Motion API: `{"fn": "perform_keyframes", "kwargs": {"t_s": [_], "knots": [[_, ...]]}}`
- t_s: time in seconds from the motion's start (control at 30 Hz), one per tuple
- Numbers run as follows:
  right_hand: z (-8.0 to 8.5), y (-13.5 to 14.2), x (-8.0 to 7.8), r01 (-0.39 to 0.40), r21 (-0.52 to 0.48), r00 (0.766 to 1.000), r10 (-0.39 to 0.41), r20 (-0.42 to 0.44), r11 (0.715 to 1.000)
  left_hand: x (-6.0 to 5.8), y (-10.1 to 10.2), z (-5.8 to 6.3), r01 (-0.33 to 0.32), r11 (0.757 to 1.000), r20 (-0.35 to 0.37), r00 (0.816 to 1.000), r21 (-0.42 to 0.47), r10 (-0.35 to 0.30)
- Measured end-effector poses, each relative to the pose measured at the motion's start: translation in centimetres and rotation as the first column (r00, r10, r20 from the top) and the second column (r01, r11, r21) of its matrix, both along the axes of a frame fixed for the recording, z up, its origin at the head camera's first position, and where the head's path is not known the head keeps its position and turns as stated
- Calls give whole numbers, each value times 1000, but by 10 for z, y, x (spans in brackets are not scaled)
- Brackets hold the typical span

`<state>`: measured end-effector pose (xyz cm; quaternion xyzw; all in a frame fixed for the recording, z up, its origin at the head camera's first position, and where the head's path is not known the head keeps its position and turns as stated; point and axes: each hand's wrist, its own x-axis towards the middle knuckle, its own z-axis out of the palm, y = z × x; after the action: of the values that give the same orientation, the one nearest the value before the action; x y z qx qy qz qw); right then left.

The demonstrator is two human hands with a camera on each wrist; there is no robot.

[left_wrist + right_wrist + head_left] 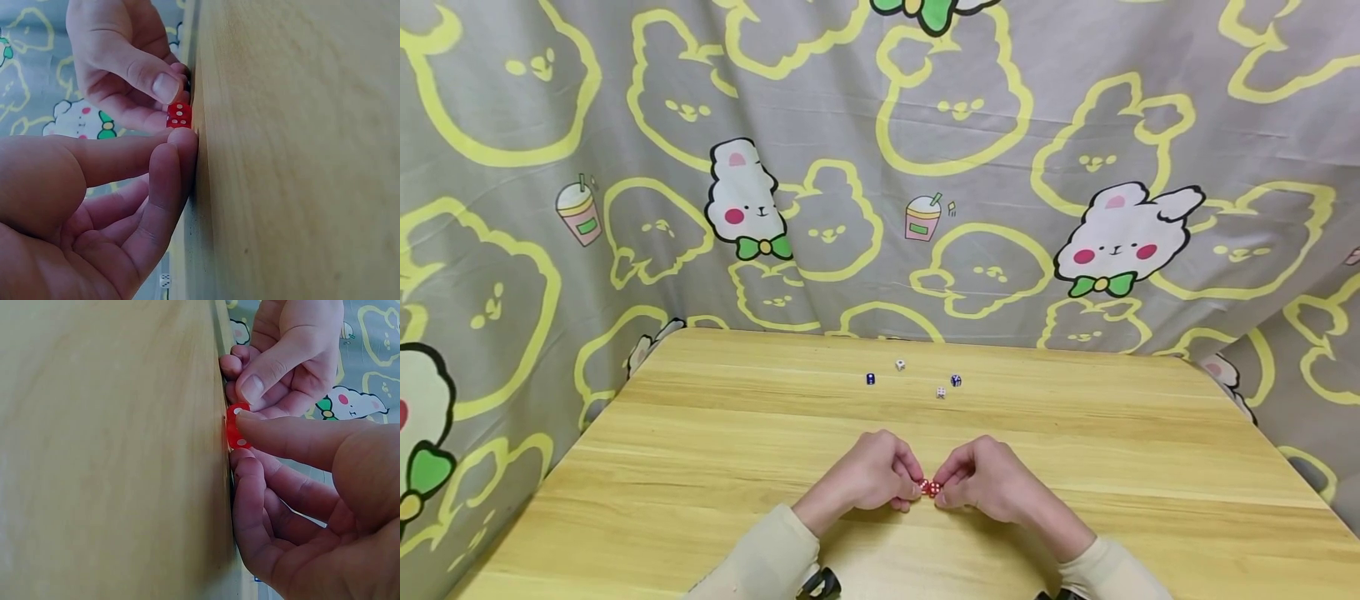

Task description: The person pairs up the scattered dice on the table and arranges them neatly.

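Note:
Two red dice with white pips sit side by side, touching, on the wooden table near its front in the head view. My left hand (874, 473) pinches the left red die (924, 486) between thumb and fingers. From the other side, my right hand (988, 477) pinches the right red die (935, 489). The left wrist view shows red dice (179, 115) low at the tabletop between both hands' fingertips. Fingers partly cover the red dice (237, 428) in the right wrist view.
Beyond the hands, a blue die (870, 379), a white die (900, 365), another white die (941, 392) and another blue die (956, 381) lie spread apart on the table (715, 433). A patterned grey curtain (850, 125) hangs behind the table and at both sides.

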<state>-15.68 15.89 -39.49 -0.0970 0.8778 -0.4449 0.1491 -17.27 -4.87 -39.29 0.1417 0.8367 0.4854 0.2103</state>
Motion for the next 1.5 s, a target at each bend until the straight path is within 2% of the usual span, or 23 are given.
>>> {"fn": "perform_keyframes", "kwargs": {"t_s": [0.43,0.73,0.97,1.1,1.3,1.5], "knots": [[-2,1,0,-8,-4,1000,8,3,1000,0,-3,2,-7,1000,9,1000,-3,7],[-1,2,-1,-7,-10,1000,7,0,1000,-5,-10,9,-42,998,-84,996,-44,38],[-2,0,-1,-14,-17,1000,14,-3,1000,-10,-20,17,-104,994,-117,988,-42,99],[-1,0,0,-13,-11,1000,13,3,1000,-17,-25,21,-148,988,-168,976,-48,138],[0,2,0,-1,-2,1000,1,-5,1000,-34,-30,25,-214,975,-237,952,-54,196],[-1,1,0,-4,-16,1000,4,-4,1000,-52,-37,27,-288,956,-250,931,-62,265]]}}
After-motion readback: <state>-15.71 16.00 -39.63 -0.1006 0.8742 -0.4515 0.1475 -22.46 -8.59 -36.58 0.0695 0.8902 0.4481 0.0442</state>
